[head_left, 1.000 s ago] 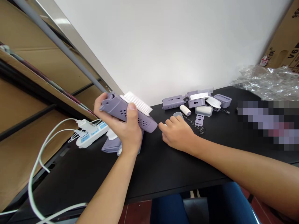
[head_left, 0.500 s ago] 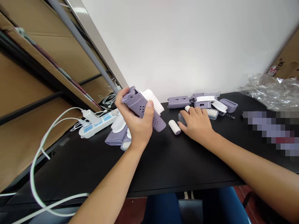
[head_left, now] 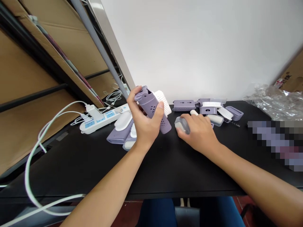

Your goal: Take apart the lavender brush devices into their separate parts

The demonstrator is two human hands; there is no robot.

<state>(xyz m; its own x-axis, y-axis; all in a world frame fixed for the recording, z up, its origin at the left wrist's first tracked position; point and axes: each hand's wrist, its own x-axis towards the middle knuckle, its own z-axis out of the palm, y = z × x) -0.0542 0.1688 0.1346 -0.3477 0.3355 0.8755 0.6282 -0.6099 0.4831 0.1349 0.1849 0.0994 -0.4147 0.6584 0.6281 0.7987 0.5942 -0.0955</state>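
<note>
My left hand (head_left: 147, 130) is wrapped round a light purple plastic brush body (head_left: 149, 102) dotted with small holes, lifted above the table and tilted. White bristles (head_left: 163, 100) stick out along its far side. Low over the black tabletop, my right hand (head_left: 201, 130) grips a clear plastic cover (head_left: 182, 123) between thumb and fingers. Something white shows through or beneath this cover; I cannot tell whether it is inside. Just beyond my right fingers lies a small white cylinder (head_left: 193, 112).
Purple housings (head_left: 184, 105), white brush pieces (head_left: 211, 104) and a small spring (head_left: 235, 124) lie at the back right. More purple parts (head_left: 119, 135) sit left, beside a power strip (head_left: 106, 117) with cables. Crumpled clear plastic (head_left: 276, 101) lies far right.
My right hand has moved left with the clear cover, to where the white roller lay in the open. The left hand still holds the brush body, now turned slightly more upright.
</note>
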